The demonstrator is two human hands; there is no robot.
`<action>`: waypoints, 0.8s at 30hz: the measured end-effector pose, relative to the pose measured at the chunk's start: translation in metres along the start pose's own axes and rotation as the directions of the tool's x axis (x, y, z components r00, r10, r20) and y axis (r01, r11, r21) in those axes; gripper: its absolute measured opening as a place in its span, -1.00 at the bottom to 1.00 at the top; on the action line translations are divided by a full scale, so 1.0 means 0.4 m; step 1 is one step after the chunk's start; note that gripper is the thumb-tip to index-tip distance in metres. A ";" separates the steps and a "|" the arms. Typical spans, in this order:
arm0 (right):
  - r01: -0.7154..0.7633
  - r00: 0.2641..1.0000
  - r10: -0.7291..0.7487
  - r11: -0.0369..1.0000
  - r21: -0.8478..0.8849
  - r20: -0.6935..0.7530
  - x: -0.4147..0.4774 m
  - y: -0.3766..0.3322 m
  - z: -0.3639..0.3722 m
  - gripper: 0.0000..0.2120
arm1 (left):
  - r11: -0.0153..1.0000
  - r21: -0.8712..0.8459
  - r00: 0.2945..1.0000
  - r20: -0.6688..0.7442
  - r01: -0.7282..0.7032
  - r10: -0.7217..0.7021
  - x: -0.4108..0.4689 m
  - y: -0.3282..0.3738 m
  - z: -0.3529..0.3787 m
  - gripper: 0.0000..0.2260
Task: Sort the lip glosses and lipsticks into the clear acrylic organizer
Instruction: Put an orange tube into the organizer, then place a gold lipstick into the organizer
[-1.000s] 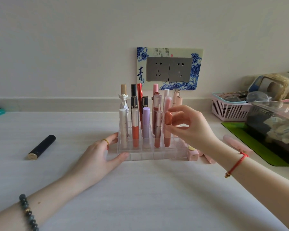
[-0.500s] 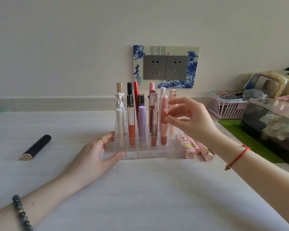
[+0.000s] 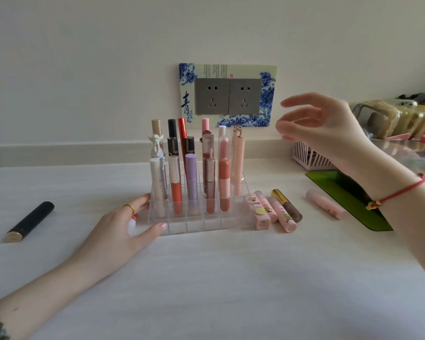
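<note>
Beside organizer (image 3: 194,227) — four loose tubes (image 3: 284,217)

- Soft, even daylight fills the scene; the forearms cast only faint shadows on the table (image 3: 231,278).
- The raised right hand (image 3: 324,126) is smeared with blur.
- Wide-angle bending shows at the edges, and the far-right clutter (image 3: 402,119) looks soft.
</note>
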State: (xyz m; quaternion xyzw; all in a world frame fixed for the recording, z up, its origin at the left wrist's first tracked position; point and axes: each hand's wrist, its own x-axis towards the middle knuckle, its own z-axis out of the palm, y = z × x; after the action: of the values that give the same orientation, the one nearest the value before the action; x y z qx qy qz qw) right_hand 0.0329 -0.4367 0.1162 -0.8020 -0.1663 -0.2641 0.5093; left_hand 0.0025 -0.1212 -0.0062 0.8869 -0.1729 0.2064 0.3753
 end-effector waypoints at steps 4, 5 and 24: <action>-0.087 0.974 0.154 0.930 -0.356 0.164 -0.001 0.073 -0.027 -0.67 | 0.999 0.018 0.999 0.009 0.038 -0.038 0.001 -0.007 0.001 -0.55; -0.116 0.959 0.212 0.900 -0.420 0.189 -0.003 0.099 -0.027 -0.67 | 0.999 0.031 0.999 0.006 0.041 -0.042 0.001 -0.008 0.002 -0.53; -0.300 0.801 0.559 0.686 -0.663 0.216 -0.018 0.234 0.056 -0.61 | 0.999 0.029 0.999 -0.013 0.043 -0.043 0.001 -0.007 0.000 -0.51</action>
State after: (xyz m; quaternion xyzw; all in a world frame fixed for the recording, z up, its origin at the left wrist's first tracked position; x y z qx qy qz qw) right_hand 0.0832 -0.4564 0.0361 -0.9725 0.0224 -0.0023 0.2320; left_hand 0.0041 -0.1196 -0.0077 0.8945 -0.1485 0.2064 0.3677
